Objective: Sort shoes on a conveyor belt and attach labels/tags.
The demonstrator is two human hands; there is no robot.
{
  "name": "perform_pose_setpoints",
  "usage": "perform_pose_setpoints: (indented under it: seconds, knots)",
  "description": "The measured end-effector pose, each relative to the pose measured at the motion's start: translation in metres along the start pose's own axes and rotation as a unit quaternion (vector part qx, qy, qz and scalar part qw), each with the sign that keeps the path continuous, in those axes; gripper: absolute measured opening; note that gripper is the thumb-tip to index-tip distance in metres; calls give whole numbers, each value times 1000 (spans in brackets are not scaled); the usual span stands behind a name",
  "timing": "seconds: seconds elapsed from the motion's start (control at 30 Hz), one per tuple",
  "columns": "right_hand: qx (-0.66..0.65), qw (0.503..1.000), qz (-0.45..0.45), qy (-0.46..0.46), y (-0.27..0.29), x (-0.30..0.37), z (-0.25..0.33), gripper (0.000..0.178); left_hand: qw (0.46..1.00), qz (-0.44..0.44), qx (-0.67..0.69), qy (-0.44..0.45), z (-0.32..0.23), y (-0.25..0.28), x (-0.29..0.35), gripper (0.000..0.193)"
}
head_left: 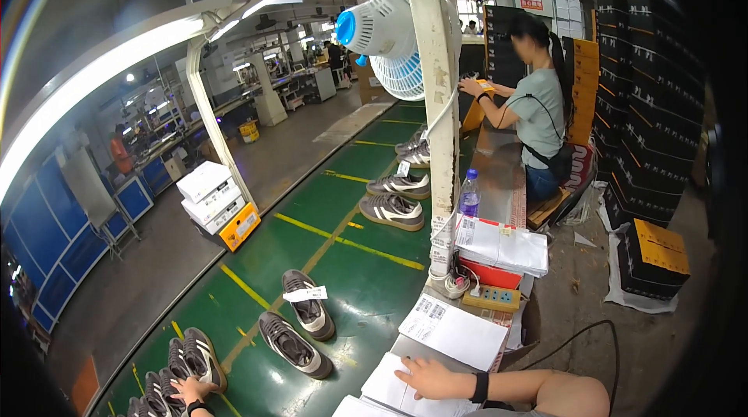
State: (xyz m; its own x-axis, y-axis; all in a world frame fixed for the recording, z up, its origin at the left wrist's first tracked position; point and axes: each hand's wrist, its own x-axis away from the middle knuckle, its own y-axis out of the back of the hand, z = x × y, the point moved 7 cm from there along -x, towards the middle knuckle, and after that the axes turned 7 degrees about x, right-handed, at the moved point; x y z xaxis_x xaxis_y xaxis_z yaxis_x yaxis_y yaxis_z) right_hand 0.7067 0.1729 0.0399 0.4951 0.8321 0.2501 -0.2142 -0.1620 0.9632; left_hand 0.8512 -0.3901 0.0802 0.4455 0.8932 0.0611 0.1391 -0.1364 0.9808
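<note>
My left hand lies on a cluster of grey striped sneakers at the near end of the green conveyor belt; whether its fingers grip one I cannot tell. It wears a black wristband. My right hand rests flat, fingers apart, on white printed sheets on the metal side table. A black band circles that wrist. Just ahead on the belt stands another grey sneaker pair with a white tag across one shoe.
More sneaker pairs sit farther up the belt. A white post carries a fan. Beside it are a bottle, a paper bundle and a power strip. A seated co-worker works beyond. Black-and-orange boxes stack at the right.
</note>
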Motion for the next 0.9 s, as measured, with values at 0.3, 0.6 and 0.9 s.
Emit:
perform_pose_setpoints:
  seconds: [0.3, 0.6, 0.9]
  knots:
    - [3, 999, -45, -18, -12, -6, 0, 82, 982, 116, 56, -137, -43, -8, 44, 70]
    - [0, 995, -95, 13, 0, -3, 1, 81, 912, 33, -21, -408, -76, -21, 222, 46]
    - [29, 996, -77, 22, -7, -3, 1, 84, 938, -64, -41, -339, -74, 0, 224, 72]
